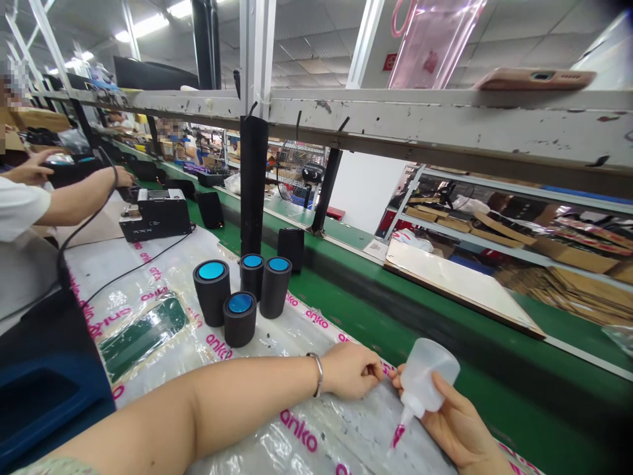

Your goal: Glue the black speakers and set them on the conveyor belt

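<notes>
My right hand (452, 419) is wrapped round a translucent white squeeze bottle (429, 375), tilted with its pink-tipped nozzle pointing down over the plastic-covered table (267, 409). Just left of the bottle, my left hand (352, 371) rests near the table's edge with its fingers curled; anything between its fingertips is too small to make out. A metal bracelet circles the left wrist. Beyond my left forearm stand several black cylinders with blue tops, among them a wide one (212, 300) and a short one (240, 326).
A green conveyor belt (366, 290) runs behind the table, with black parts on it. A black device (157, 216) with a cable stands at the back left, beside another person's arms. A metal shelf beam (420, 122) crosses above, holding a phone (537, 79). A white board (459, 284) lies beyond the belt.
</notes>
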